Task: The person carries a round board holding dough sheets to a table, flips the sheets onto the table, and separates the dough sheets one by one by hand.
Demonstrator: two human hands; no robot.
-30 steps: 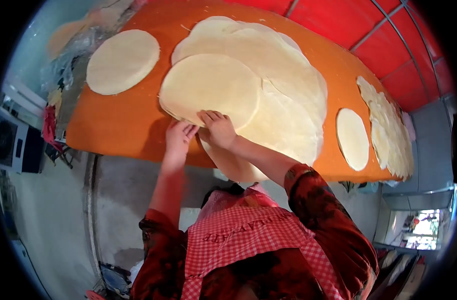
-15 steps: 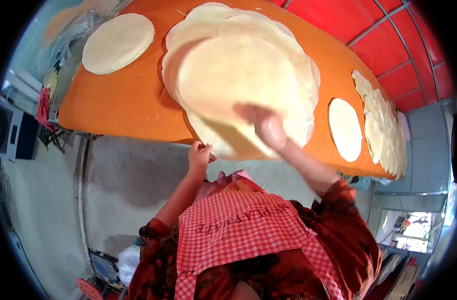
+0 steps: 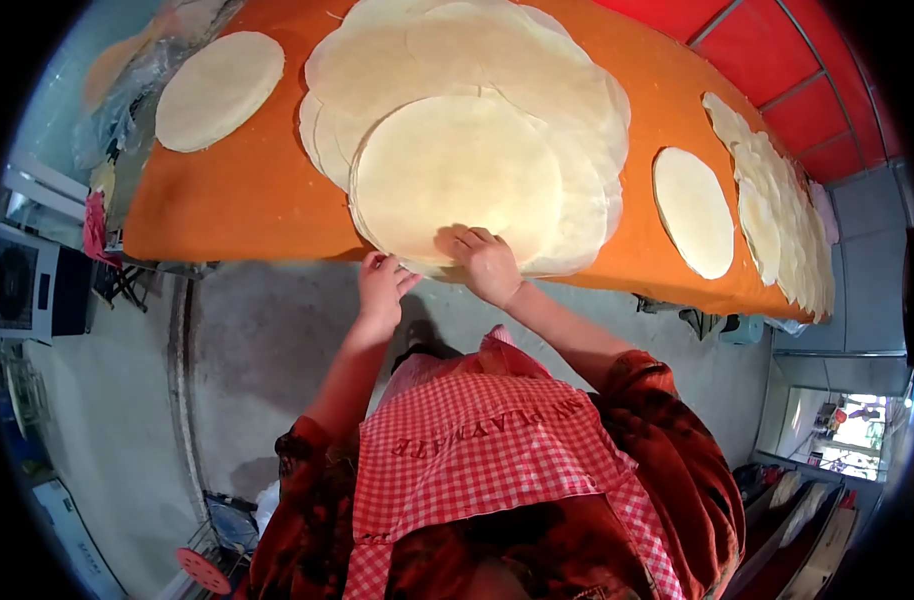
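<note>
A thick round stack of pale dough sheets [image 3: 457, 175] lies on a wider spread of overlapping thin sheets [image 3: 507, 55], on the orange table cover [image 3: 227, 210]. My left hand [image 3: 385, 285] is at the near left rim of the stack, its fingers apart around the sheet edges; whether it pinches a sheet is too small to tell. My right hand [image 3: 489, 265] rests on the near part of the top sheet, fingers slightly bent against its surface.
One round stack [image 3: 220, 92] lies at the table's left end, another [image 3: 693, 213] to the right. Beyond that is a long spread of overlapping sheets [image 3: 772, 210]. Red tiled wall [image 3: 757, 55] borders the far side. Plastic wrap [image 3: 142, 90] hangs at the left.
The near flap of sheet that hung over the table edge has been turned up and lies flat. My right hand has come back to the near rim, and my left hand has moved up to it.
</note>
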